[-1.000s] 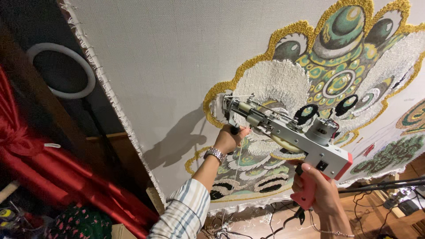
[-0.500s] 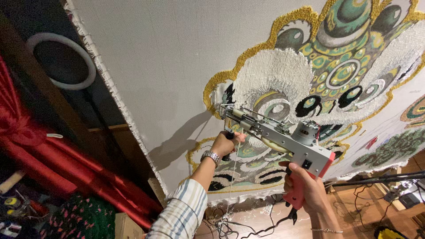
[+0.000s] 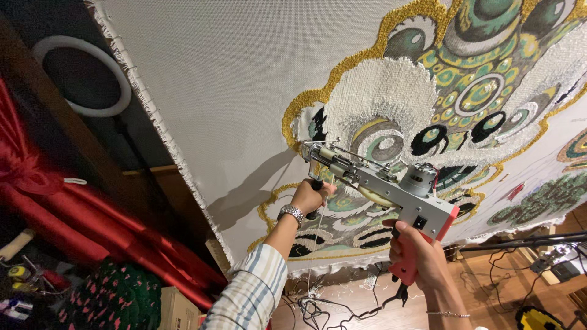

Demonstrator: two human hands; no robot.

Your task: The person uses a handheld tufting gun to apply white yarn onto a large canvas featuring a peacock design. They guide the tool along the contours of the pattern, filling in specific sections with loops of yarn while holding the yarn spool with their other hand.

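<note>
I see a tufting gun [image 3: 382, 189] held up against a big stretched cloth [image 3: 244, 91]. The gun is a long grey metal frame with thin rods and a needle at its front end, a small round motor on top, and a pink plastic grip at the back. Its tip sits against the cloth at the edge of a white tufted patch [image 3: 379, 98].

My left hand [image 3: 310, 197] is clenched around the black front handle under the gun's nose. A metal link watch [image 3: 291, 213] sits on that wrist, above a striped sleeve [image 3: 254, 290]. My right hand [image 3: 419, 260] is wrapped tight around the pink grip, with a thin chain around the wrist. A black cable hangs from the bottom of the grip.

The cloth is pale grey and finely woven, with a frayed, fringed edge along its left side. The worked part is thick and looped: white pile, a bumpy gold outline [image 3: 342, 79], green rings and black spots.

To the left, shiny red drapes [image 3: 73, 214] hang in folds, and a white ring light [image 3: 85, 76] stands out against a dark wall. Loose cables [image 3: 330, 305] lie on the wooden floor below.
</note>
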